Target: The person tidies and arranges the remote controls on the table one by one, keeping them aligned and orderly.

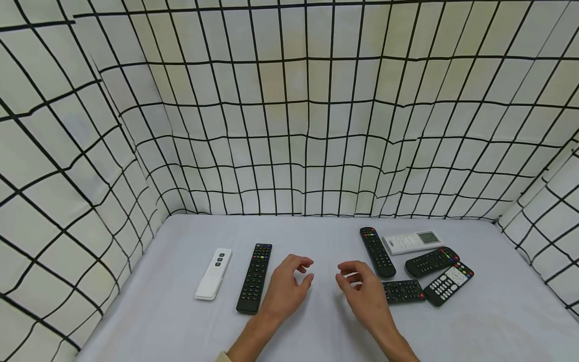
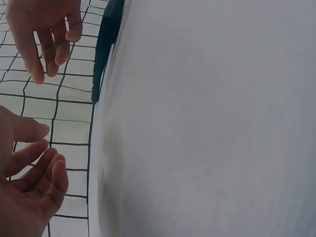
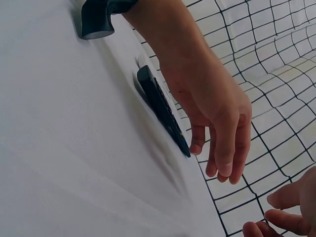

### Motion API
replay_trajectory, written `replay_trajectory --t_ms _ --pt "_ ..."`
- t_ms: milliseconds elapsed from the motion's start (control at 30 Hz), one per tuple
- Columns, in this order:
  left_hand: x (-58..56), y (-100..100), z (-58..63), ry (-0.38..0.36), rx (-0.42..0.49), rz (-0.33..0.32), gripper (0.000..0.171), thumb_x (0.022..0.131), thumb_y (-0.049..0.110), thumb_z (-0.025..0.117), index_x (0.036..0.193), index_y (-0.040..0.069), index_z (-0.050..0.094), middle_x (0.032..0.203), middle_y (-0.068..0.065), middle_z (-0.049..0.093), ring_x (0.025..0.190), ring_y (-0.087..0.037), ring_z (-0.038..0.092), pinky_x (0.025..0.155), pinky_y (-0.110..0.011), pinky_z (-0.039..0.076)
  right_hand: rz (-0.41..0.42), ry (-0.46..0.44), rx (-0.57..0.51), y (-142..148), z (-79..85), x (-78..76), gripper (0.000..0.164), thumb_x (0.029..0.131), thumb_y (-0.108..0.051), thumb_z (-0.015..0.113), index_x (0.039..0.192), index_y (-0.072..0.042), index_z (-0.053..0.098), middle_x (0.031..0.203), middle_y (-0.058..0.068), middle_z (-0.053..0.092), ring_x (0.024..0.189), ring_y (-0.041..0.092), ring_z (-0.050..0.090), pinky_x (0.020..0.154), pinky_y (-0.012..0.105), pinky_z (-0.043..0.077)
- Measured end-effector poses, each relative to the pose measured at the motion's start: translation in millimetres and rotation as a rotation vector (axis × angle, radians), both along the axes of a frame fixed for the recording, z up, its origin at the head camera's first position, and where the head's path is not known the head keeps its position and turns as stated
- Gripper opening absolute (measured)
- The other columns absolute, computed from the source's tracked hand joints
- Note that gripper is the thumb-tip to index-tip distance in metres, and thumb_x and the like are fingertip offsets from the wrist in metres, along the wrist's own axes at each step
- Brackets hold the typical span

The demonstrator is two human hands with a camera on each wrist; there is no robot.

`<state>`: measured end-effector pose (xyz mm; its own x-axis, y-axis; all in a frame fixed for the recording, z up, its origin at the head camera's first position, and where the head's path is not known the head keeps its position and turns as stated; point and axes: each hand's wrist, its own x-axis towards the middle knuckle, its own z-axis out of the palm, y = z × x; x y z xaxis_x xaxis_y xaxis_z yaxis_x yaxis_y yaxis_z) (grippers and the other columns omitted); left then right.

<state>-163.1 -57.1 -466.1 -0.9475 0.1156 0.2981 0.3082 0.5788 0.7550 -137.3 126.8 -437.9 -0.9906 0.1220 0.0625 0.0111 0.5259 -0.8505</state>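
Note:
In the head view my left hand [image 1: 285,287] hovers over the white cloth, fingers loosely bent and holding nothing. Closest to it, on its left, lies a long black remote control [image 1: 254,279]; a slim white remote [image 1: 214,274] is farther left. My right hand [image 1: 367,296], also holding nothing, faces the left one across a gap. It partly covers a black remote [image 1: 404,291] lying sideways. Beyond that hand lies another black remote [image 1: 377,252]. The right wrist view shows the left hand [image 3: 212,103] beside the long black remote [image 3: 162,108].
To the right lie a white remote with a small screen [image 1: 412,243], a black remote [image 1: 431,261] and a black remote with pale keys [image 1: 449,283]. A black wire grid [image 1: 307,136] over white sheeting rises behind the table [image 1: 181,231] and at both sides.

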Motion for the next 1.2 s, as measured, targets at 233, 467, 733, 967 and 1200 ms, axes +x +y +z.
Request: replay_trajectory --t_ms 233,467,733,967,1200 --pt "3.3 16.4 -2.2 -0.028 -0.009 -0.045 0.027 0.091 0.007 0.077 0.117 0.013 0.072 0.110 -0.002 0.071 0.098 -0.016 0.067 0.073 -0.019 0.051 -0.042 -0.025 0.039 24.0 1.5 2.6 0.025 0.098 -0.017 0.071 0.122 -0.011 0.070 0.118 0.007 0.073 0.093 0.013 0.067 0.076 0.023 0.053" --pt "5.9 29.0 -3.1 -0.066 0.013 -0.102 0.027 0.091 0.007 0.076 0.117 0.011 0.071 0.111 -0.002 0.071 0.097 -0.015 0.067 0.074 -0.019 0.050 -0.085 -0.045 0.096 52.1 0.2 5.0 0.025 0.100 -0.018 0.069 0.124 -0.010 0.069 0.120 0.010 0.073 0.094 0.013 0.067 0.077 0.023 0.052" --pt "9.5 40.2 -3.3 -0.138 0.025 -0.166 0.029 0.091 0.008 0.077 0.120 0.011 0.070 0.113 -0.001 0.070 0.098 -0.013 0.066 0.080 -0.020 0.052 -0.109 -0.081 0.134 80.9 2.6 8.7 0.026 0.101 -0.017 0.067 0.125 -0.008 0.067 0.124 0.013 0.072 0.093 0.013 0.069 0.074 0.020 0.051" --pt "10.9 48.9 -3.4 -0.176 0.007 -0.208 0.031 0.093 0.013 0.077 0.122 0.012 0.069 0.116 0.001 0.069 0.099 -0.009 0.065 0.088 -0.023 0.053 -0.122 -0.123 0.174 99.4 -0.9 10.3 0.031 0.101 -0.018 0.067 0.129 -0.006 0.065 0.131 0.019 0.068 0.098 0.020 0.071 0.071 0.021 0.051" --pt "11.7 57.1 -3.6 -0.186 -0.010 -0.243 0.035 0.092 0.014 0.078 0.125 0.012 0.069 0.119 -0.002 0.070 0.101 -0.010 0.066 0.089 -0.023 0.053 -0.146 -0.154 0.220 115.6 -5.7 10.5 0.036 0.100 -0.021 0.067 0.132 -0.005 0.063 0.136 0.023 0.064 0.100 0.024 0.069 0.069 0.023 0.050"
